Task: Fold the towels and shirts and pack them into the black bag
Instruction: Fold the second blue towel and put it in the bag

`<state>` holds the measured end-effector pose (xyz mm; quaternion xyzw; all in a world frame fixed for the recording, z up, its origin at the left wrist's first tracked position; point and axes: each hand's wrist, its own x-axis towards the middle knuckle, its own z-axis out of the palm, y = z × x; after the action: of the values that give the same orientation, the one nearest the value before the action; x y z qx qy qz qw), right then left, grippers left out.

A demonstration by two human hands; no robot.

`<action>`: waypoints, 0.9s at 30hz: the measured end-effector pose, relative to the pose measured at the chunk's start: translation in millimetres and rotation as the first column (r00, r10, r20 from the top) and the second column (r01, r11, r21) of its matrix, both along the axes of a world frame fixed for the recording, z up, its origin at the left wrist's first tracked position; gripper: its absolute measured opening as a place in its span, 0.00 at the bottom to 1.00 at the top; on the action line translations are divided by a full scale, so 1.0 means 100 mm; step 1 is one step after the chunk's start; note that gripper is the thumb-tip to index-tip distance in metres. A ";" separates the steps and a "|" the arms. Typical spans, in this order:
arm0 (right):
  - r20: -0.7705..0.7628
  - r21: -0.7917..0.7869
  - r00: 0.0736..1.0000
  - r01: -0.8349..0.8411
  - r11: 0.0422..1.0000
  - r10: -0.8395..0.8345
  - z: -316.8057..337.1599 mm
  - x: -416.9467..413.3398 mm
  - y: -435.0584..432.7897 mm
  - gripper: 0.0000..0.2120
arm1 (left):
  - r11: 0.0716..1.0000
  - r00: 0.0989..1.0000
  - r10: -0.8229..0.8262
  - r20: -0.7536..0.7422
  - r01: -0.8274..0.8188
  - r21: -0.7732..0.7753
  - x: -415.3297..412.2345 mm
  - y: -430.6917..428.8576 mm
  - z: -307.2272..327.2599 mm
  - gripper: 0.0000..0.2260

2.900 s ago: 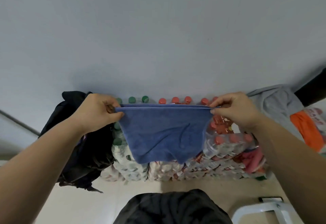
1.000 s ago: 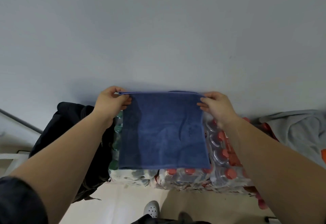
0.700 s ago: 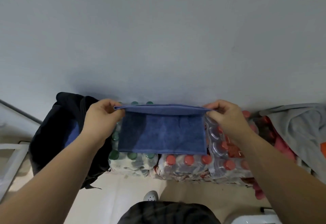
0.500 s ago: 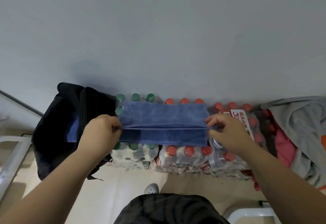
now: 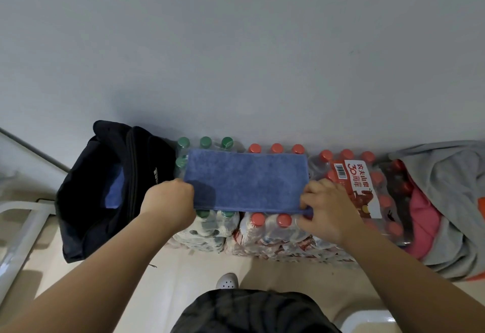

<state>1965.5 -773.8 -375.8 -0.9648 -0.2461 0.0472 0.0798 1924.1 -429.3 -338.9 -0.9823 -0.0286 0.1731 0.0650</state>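
Head view: folding step in hand. Soft blue terry towel [image 5: 246, 180], a flat folded rectangle, lies on shrink-wrapped packs of capped bottles [image 5: 265, 230]. Left hand [image 5: 168, 206] grips its near-left corner; right hand [image 5: 328, 209] pinches the near-right corner. Next, as judged: one more fold, then carry it left into the limp black fabric bag [image 5: 89, 201], zip gaping

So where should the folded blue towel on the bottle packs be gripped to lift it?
Probably the two near corners, coming from the person's side: the blue towel lies folded flat on the bottle packs, its long near edge free, wall behind. The left hand and right hand hold those corners.
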 end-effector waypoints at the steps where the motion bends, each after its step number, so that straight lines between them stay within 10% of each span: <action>1: 0.043 0.007 0.999 0.025 1.000 -0.025 0.05 0.01 0.04 0.14 | 0.999 0.999 0.016 0.042 -0.014 -0.053 0.03 0.00 0.02 0.05; 5: 0.104 0.077 0.989 0.095 0.992 -0.103 0.22 0.14 0.49 0.23 | 0.980 0.929 -0.082 0.362 0.141 -0.141 0.22 -0.11 -0.09 0.12; 13: -0.190 -0.188 0.952 0.206 0.960 -0.241 -0.26 0.33 0.93 0.37 | 0.974 0.992 -0.099 0.073 0.112 -0.197 0.43 -0.18 -0.67 0.37; 27: -0.101 -0.175 0.952 0.269 0.947 -0.289 -0.36 0.31 0.77 0.41 | 0.863 0.964 0.140 0.224 -0.008 -0.505 0.40 -0.04 -0.61 0.26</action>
<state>1996.4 -697.0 -412.1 -0.9883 -0.0970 0.1155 0.0238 1964.3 -433.5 -400.2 -0.9776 -0.0290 0.0503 -0.2023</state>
